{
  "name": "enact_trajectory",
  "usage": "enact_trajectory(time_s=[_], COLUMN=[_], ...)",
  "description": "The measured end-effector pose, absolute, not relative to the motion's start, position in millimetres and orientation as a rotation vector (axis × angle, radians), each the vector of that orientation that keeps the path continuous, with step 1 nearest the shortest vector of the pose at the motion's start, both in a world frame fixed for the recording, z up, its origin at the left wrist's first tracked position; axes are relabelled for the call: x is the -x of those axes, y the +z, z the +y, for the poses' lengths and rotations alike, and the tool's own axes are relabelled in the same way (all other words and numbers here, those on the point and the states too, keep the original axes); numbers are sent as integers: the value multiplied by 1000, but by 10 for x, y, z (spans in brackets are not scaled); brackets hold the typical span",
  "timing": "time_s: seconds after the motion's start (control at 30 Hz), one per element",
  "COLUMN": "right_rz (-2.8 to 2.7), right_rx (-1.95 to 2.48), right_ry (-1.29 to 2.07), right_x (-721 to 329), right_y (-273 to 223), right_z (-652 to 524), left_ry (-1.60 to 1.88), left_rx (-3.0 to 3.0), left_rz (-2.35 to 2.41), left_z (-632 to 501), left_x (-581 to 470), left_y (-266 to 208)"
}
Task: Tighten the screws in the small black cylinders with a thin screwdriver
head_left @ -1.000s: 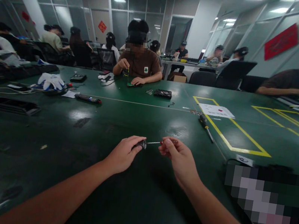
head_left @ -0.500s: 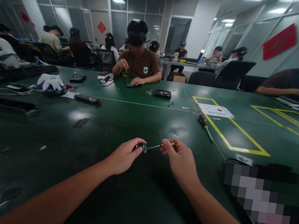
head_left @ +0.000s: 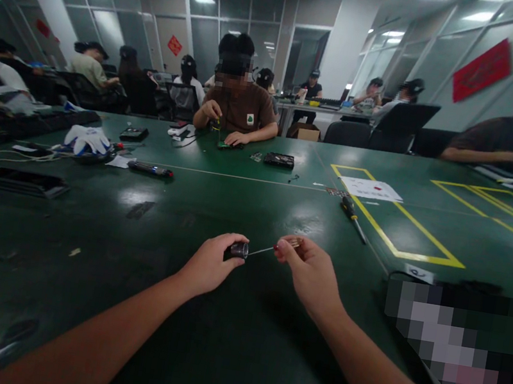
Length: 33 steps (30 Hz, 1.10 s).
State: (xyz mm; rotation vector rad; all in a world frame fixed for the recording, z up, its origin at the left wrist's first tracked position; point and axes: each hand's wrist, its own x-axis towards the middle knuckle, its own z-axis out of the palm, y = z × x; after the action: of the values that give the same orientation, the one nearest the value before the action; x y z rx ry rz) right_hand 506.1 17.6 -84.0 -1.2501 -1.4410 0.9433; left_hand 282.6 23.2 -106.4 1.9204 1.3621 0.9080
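Observation:
My left hand [head_left: 211,266] pinches a small dark cylinder [head_left: 239,250] between thumb and fingers, its round rim facing right. In my right hand [head_left: 309,272] is a slim screwdriver [head_left: 263,250] with a thin metal shaft and a reddish handle end; the fingers wrap round the handle and hide part of it. The shaft points left and its tip sits at the cylinder's rim; whether it is inside or just beside, I cannot tell. Both hands are raised over the green table [head_left: 190,363].
A black-and-yellow screwdriver [head_left: 353,219] lies beyond my right hand, near a white sheet [head_left: 370,189] and yellow tape outlines. Left of centre are a dark pen-shaped tool [head_left: 150,169] and white gloves [head_left: 86,141]. Across the table a person [head_left: 245,109] works on a small device.
The cylinder has turned in my left fingers, so more of its side shows, and my left thumb has dropped lower. My right hand stays nearly in place with the screwdriver.

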Motion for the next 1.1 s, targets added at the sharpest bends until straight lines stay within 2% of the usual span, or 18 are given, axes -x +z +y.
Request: enact_trajectory(time_s=[0.47,0.77,0.97,1.1], right_rz=[-1530,-1457,-1208,-1338], right_rx=[1299,1258,1138,1127], right_ry=[880,988,1247,1182], right_x=[-5063,-5033,-5017,-5015], right_y=[-831,-838,-922,-941], right_z=[152,161,212,216], left_ry=[939,980,950,996], left_rx=[-1893,-2026,-2150,-2071], left_rz=[1343,1358,1369,1395], left_z=[235,229,228,270], left_x=[-2823,-2813,-2797,-2777], left_y=[-1068,-1042,-1007,-1041])
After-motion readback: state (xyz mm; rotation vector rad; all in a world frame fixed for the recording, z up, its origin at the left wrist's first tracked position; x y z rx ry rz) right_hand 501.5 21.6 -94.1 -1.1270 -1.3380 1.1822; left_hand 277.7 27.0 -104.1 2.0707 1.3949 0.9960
